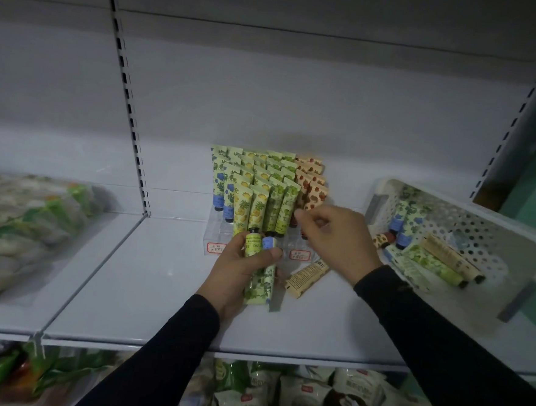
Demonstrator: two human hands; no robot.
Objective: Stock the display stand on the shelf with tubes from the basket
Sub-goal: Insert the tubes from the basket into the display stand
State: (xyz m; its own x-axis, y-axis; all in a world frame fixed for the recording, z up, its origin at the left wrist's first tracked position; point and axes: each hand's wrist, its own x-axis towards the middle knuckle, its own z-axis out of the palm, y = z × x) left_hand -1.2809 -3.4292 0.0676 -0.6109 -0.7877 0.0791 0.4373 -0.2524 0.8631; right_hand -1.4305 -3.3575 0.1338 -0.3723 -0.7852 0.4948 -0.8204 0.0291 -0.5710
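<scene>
1. Fingers [271, 253] of the left hand [240, 264] curl round a small bunch of tubes [260, 272], caps pointing up toward the display stand [214, 243]; a yellow-capped one and a blue-capped one show above the thumb, and green-patterned bodies stick out below the palm.
2. Right hand [337, 239] hovers just in front of the stand's right side, its fingers bent and thumb and forefinger drawn close together near the orange tubes [312, 187]; whether they pinch anything cannot be told.
3. Clear and stepped, the display stand sits in the middle of the white shelf [159, 290] against the back panel, with red-and-white labels on its front edge.
4. Its rows hold blue-flowered tubes [222, 183] on the left, yellow and green ones in the middle, and the orange ones on the right, all standing cap down.
5. One beige tube [307, 277] lies flat on the shelf just in front of the stand, under the right wrist.
6. A white perforated basket [480, 230] rests tilted at the shelf's right end, well apart from the stand, with more tubes lying loose inside it.
7. Both arms wear black sleeves [441, 335].
8. Bagged goods [21, 223] lie on the neighbouring shelf to the left, and packets [310, 396] fill the shelf below.
</scene>
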